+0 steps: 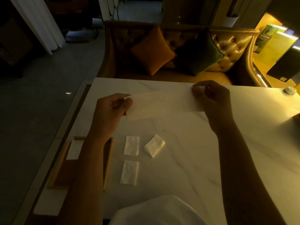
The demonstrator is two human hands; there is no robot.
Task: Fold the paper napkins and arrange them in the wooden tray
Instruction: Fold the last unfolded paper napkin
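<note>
A thin white paper napkin (pixel 162 103) is stretched flat in the air above the white marble table (pixel 227 159). My left hand (pixel 112 109) pinches its left end and my right hand (pixel 212 98) pinches its right end. Below them three folded napkins lie on the table: one rectangle (pixel 131 145), a second rectangle (pixel 129 172) nearer me, and a tilted one (pixel 154 146) to their right. The wooden tray (pixel 108 159) sits at the table's left edge, partly hidden under my left forearm. One folded napkin (pixel 73 150) lies in the tray's far end.
A small round white object (pixel 290 90) rests at the table's far right corner. Beyond the far edge stands a tufted golden sofa (pixel 233 46) with an orange cushion (pixel 152 51) and a dark green cushion (pixel 199 54). The floor drops away left of the table.
</note>
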